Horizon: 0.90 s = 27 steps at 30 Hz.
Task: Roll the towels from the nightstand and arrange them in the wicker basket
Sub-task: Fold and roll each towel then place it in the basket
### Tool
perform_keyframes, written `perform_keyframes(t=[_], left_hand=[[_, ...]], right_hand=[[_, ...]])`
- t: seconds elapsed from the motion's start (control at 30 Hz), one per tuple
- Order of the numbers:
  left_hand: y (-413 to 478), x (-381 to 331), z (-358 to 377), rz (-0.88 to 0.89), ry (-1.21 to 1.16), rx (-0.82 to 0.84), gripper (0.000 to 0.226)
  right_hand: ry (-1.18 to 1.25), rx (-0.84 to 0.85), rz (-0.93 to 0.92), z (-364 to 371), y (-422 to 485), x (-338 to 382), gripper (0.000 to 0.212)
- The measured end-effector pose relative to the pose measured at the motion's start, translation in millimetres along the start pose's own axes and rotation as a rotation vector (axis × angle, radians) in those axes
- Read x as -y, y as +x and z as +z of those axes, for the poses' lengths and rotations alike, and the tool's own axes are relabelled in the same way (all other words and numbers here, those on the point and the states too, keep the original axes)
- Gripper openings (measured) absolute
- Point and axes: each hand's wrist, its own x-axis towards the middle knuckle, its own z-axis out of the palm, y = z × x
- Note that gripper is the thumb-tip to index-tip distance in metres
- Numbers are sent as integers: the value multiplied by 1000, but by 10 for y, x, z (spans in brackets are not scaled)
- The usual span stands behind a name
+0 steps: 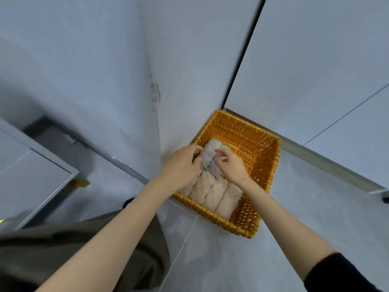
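Wicker basket [265, 150] holds six towels [214, 192]; left hand [182, 165], right hand [233, 167] grip one.

I find the light cool, even and diffuse, moderately bright, with its source out of view. A faint soft shadow lies on the floor [207, 252] beside the basket [271, 165]. Wide-angle distortion bends the wall lines toward the edges. The left hand [181, 165], right hand [231, 166] and towel [208, 152] show slight blur, and detail throughout is soft.
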Motion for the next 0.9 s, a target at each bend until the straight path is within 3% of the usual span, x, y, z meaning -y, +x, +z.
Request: perform_keyframes(t=[0.23,0.47,0.73,0.9], left_hand=[[-380,-223,-362,23,-62,-66,30],[-1053,-483,-1087,109,-159,-267,28],[-1857,-397,-2068,94,-243,-565,26],[-2435,-208,-2645,38,-189,-758,25]], right_hand=[[267,-35,-175,-532,-879,733,25],[385,45,-428,-1034,-1583,1766,23],[323,15,-710,-1160,-1967,3029,23],[299,79,-825,-915,-1989,3798,27]])
